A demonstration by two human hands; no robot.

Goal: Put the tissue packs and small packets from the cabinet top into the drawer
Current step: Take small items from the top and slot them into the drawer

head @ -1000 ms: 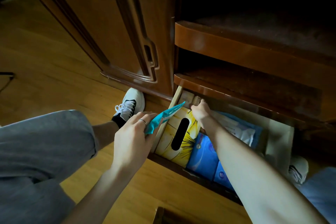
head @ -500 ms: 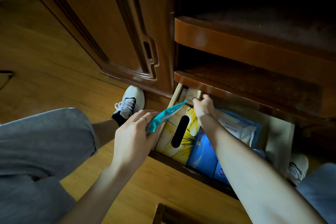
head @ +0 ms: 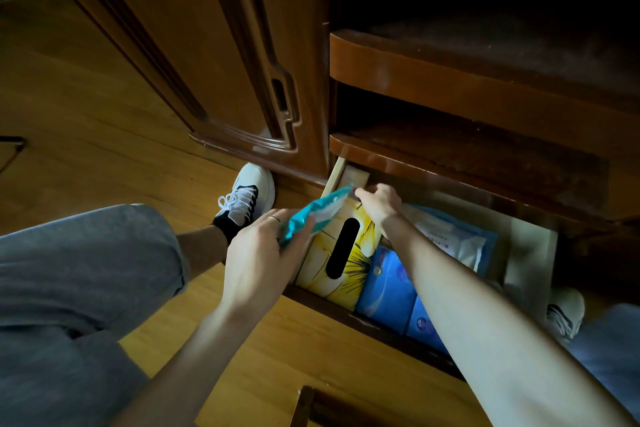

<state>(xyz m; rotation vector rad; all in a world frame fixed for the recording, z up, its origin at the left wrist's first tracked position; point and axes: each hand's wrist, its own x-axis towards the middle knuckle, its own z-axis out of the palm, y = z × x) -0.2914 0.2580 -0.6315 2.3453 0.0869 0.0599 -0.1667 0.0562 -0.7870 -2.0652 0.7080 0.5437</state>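
Note:
The drawer [head: 531, 253] stands open at the cabinet's foot. Inside lie a yellow tissue box [head: 341, 250] with a dark slot, two blue tissue packs [head: 388, 284], and a blue-and-white packet [head: 453, 239] further back. My left hand [head: 258, 260] holds a teal packet [head: 311, 215] at the drawer's left edge, its tip pointing over the yellow box. My right hand [head: 379, 199] reaches deep into the drawer's back left corner, fingers curled on something small that I cannot make out under the shelf edge.
A brown cabinet door [head: 194, 55] stands to the left. Two curved shelves [head: 467, 80] overhang the drawer. My grey-trousered knee [head: 69, 270] and white shoe [head: 247, 194] rest on the wooden floor. A second shoe [head: 564, 308] sits at right. A dark wooden edge [head: 308, 406] shows at bottom.
My left hand has lifted the teal packet slightly toward the drawer's back. My right hand has stayed at the back left corner, shifting a little.

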